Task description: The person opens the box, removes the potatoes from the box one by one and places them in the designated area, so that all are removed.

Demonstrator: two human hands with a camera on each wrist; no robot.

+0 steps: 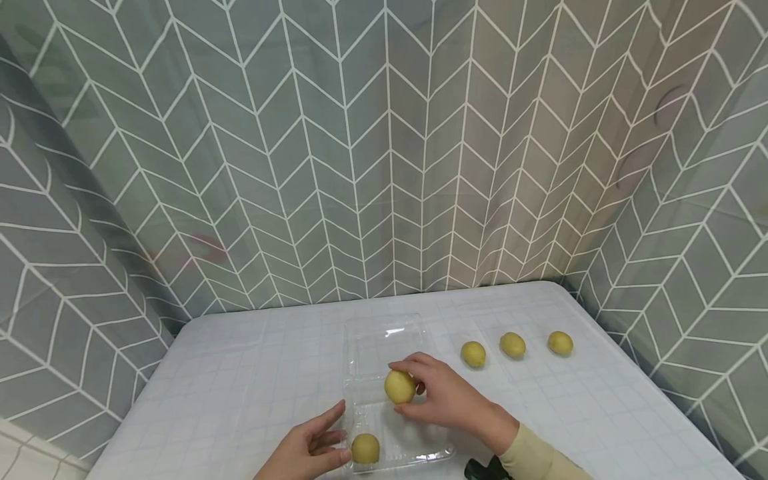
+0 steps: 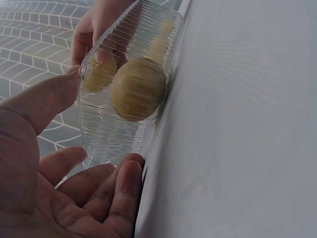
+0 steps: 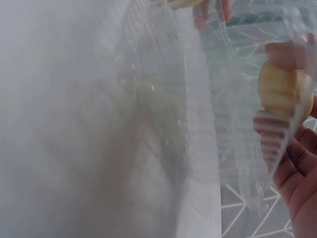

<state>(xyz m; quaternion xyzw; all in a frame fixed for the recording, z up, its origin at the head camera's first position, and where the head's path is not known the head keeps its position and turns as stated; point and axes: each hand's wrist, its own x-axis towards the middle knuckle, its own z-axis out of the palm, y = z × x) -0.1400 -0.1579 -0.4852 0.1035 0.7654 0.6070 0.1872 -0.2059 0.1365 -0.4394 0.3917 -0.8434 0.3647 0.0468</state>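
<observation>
Right hand [image 1: 444, 397]: fingers curled round one ball [image 1: 400, 387], over the tray [image 1: 360, 347]. Left hand [image 1: 309, 450]: fingers straight, touching tray edge; second ball [image 1: 365, 448] just beside fingertips, inside.

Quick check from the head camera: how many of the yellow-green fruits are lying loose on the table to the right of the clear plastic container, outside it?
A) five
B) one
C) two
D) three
D: three fruits lie in a row on the table right of the clear container; a fourth sits inside it and the right hand holds a fifth over it.
</observation>
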